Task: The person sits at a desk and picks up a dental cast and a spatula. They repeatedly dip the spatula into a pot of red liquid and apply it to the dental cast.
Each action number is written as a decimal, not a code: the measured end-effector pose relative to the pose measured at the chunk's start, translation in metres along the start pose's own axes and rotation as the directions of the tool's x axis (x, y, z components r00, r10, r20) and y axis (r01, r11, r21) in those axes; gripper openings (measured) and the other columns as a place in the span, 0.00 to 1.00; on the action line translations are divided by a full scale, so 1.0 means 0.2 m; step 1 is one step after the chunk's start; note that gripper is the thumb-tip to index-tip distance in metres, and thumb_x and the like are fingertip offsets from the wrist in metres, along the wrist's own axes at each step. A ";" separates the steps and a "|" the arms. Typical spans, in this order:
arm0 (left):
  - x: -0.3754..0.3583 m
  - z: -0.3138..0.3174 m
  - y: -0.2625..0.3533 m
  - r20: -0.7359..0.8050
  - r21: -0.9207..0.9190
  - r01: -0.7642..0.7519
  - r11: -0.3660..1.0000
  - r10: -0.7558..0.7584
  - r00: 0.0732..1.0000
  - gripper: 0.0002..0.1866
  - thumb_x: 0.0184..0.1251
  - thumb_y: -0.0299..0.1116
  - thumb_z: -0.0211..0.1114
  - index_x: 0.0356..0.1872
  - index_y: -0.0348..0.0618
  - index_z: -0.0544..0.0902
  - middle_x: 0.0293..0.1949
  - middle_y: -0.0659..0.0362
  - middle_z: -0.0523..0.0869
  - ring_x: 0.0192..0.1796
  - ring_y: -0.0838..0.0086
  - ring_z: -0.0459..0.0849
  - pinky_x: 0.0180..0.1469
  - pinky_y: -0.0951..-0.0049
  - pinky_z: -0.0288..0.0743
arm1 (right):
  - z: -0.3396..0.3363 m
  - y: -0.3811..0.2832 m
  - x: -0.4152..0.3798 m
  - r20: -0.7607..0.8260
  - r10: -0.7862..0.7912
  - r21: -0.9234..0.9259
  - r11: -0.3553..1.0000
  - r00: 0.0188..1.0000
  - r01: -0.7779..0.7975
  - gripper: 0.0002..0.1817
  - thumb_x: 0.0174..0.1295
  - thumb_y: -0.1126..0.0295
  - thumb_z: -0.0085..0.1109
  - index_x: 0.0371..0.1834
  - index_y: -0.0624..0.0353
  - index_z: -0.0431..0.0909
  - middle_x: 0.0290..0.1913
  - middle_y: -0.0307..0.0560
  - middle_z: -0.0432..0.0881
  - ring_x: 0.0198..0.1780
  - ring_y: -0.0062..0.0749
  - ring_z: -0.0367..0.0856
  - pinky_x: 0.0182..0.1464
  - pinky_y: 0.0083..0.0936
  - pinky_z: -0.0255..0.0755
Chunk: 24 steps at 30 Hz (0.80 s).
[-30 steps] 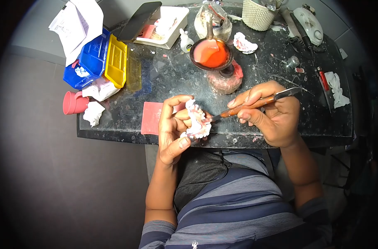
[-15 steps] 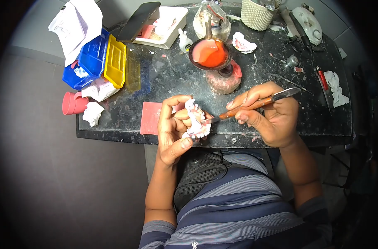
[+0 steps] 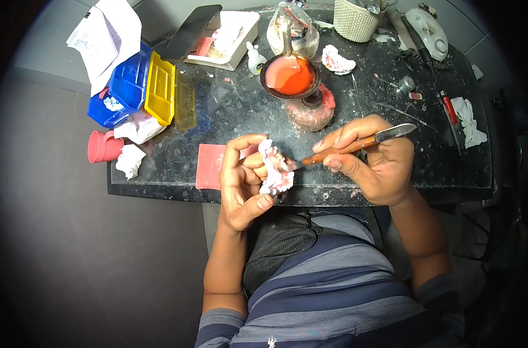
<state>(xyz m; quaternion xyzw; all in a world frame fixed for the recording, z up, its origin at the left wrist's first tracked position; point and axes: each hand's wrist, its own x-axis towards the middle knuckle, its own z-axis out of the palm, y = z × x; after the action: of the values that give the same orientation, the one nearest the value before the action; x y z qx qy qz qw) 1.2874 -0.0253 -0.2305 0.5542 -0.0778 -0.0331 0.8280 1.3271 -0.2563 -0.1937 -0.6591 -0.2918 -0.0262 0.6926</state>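
Near the table's front edge, my left hand [image 3: 239,185] holds a white and pink dental model [image 3: 274,169] between thumb and fingers. My right hand [image 3: 373,159] grips the orange-brown handle of a wax knife [image 3: 346,149], whose far blade points up right. The knife's other tip touches the pink part of the model. A pink wax sheet [image 3: 210,166] lies partly behind my left hand. Beyond the hands, a dark pan [image 3: 289,76] of melted red wax sits above a round, pink-stained burner [image 3: 310,113].
Blue and yellow boxes [image 3: 161,87], a pink mug [image 3: 104,146] and crumpled paper [image 3: 130,161] are at left. A white tray [image 3: 248,36], a small bottle [image 3: 255,59] and a woven basket [image 3: 353,22] stand behind. A red pen [image 3: 449,108] lies at right.
The knife and my right hand have shifted very slightly left. The dental model is turned a little in my left hand. Background objects appear slightly shifted with the view.
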 end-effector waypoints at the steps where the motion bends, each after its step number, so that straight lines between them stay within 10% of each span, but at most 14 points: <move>1: 0.00 0.01 0.00 0.001 0.001 -0.001 1.000 0.001 1.000 0.54 0.49 0.54 0.80 0.68 0.33 0.59 0.47 0.43 0.86 0.39 0.69 0.88 0.35 0.78 0.81 | -0.01 0.00 0.00 0.035 -0.032 -0.029 0.999 0.999 0.033 0.14 0.62 0.84 0.67 0.45 0.65 0.71 0.39 0.59 0.86 0.46 0.39 0.89 0.49 0.31 0.83; 4: 0.01 0.00 0.01 0.010 0.009 0.003 1.000 -0.003 1.000 0.54 0.49 0.55 0.79 0.68 0.33 0.59 0.46 0.40 0.86 0.38 0.68 0.88 0.35 0.77 0.81 | -0.03 -0.01 0.00 0.039 -0.036 -0.048 0.998 0.999 0.038 0.13 0.62 0.85 0.65 0.45 0.65 0.71 0.38 0.58 0.86 0.45 0.37 0.89 0.47 0.29 0.83; 7: 0.01 -0.04 0.00 0.133 -0.097 -0.017 0.995 0.030 0.991 0.47 0.57 0.43 0.77 0.70 0.33 0.57 0.50 0.40 0.84 0.55 0.60 0.86 0.58 0.64 0.80 | -0.04 0.00 -0.01 -0.088 -0.013 0.007 1.000 0.996 0.014 0.11 0.61 0.84 0.66 0.42 0.65 0.74 0.36 0.53 0.86 0.39 0.30 0.88 0.43 0.23 0.81; 13: 0.03 -0.06 0.00 0.145 -0.073 -0.032 0.997 0.043 0.988 0.44 0.66 0.53 0.64 0.71 0.30 0.60 0.51 0.32 0.84 0.34 0.68 0.87 0.32 0.77 0.81 | -0.16 0.00 0.06 -0.449 0.056 0.022 0.998 0.892 -0.052 0.06 0.67 0.78 0.65 0.42 0.65 0.77 0.34 0.51 0.87 0.24 0.17 0.80 0.21 0.09 0.67; 24: 0.04 -0.05 0.00 0.084 -0.141 -0.064 0.988 0.076 0.994 0.40 0.74 0.53 0.59 0.72 0.28 0.60 0.53 0.33 0.83 0.32 0.68 0.87 0.28 0.79 0.80 | -0.16 0.03 0.07 -0.481 -0.005 -0.012 1.000 0.877 -0.001 0.08 0.67 0.79 0.65 0.45 0.66 0.76 0.40 0.55 0.89 0.28 0.19 0.83 0.24 0.10 0.71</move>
<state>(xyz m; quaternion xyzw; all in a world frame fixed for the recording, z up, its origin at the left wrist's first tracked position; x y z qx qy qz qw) 1.2964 -0.0185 -0.2340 0.4907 -0.1318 -0.0340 0.8607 1.3529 -0.2800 -0.1908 -0.6359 -0.1112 -0.1915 0.7393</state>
